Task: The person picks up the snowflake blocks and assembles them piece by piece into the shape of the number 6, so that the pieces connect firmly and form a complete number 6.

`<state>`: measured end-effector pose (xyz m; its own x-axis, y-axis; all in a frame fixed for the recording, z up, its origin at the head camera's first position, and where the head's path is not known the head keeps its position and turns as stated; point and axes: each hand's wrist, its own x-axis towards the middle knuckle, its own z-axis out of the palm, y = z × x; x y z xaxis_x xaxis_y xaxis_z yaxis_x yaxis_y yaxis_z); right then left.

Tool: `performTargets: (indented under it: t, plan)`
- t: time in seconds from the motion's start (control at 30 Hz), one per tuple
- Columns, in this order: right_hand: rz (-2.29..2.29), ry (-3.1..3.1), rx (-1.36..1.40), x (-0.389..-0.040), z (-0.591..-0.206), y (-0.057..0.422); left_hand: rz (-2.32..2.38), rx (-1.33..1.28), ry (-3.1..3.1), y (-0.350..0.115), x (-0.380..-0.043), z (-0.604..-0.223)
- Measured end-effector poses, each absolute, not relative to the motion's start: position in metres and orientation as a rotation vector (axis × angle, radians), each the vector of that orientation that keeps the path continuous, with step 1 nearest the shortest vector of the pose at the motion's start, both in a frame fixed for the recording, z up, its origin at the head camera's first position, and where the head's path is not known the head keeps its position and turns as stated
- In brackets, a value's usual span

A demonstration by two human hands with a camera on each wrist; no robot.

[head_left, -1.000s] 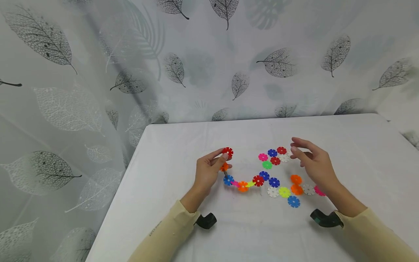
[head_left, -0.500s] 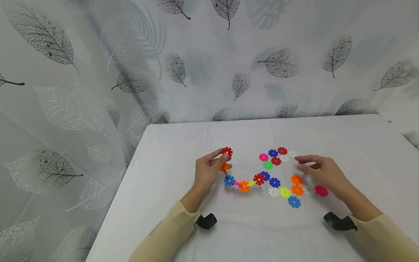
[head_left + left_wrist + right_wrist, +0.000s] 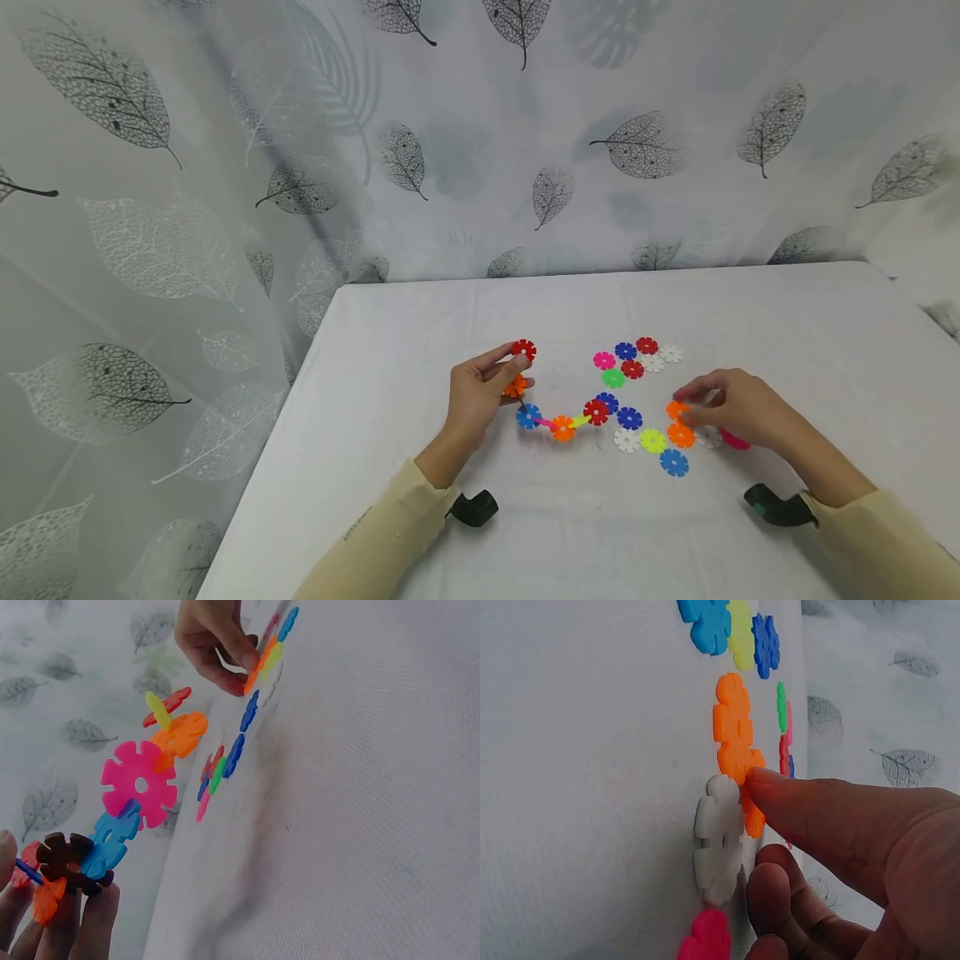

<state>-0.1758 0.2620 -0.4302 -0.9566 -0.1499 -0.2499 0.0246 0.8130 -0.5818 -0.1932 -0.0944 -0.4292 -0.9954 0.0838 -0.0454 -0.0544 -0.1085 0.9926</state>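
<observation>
My left hand (image 3: 474, 390) holds up one end of a curved chain of slotted plastic snowflake discs. In the left wrist view, a brown disc (image 3: 54, 856) lies against its fingertips, linked to a blue disc (image 3: 112, 838), a pink disc (image 3: 120, 778) and an orange disc (image 3: 182, 735). A red disc (image 3: 597, 412) ends the chain at the right in the head view. Over the table, my right hand (image 3: 738, 408) has its thumb and fingers on a loose orange disc (image 3: 756, 814), pinching its edge. Another orange disc (image 3: 733, 724) lies beside it.
Several loose discs lie flat on the white table (image 3: 600, 533): a light blue disc (image 3: 674, 462), a yellow disc (image 3: 652, 441) and a white disc (image 3: 721, 844) among them. A farther cluster includes a green disc (image 3: 613, 378). A leaf-patterned curtain (image 3: 465, 150) hangs behind.
My right hand has come down from beside the far white discs toward me, onto the loose orange disc. My left hand keeps holding the chain nearly still.
</observation>
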Motion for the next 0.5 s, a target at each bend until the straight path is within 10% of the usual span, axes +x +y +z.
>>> performTargets:
  t: [0.5]
  plan:
    - [-0.978, 2.678, -0.179, -0.181, -0.43, 0.251, 2.273, 0.038, 2.018, -0.091, -0.191, -0.431]
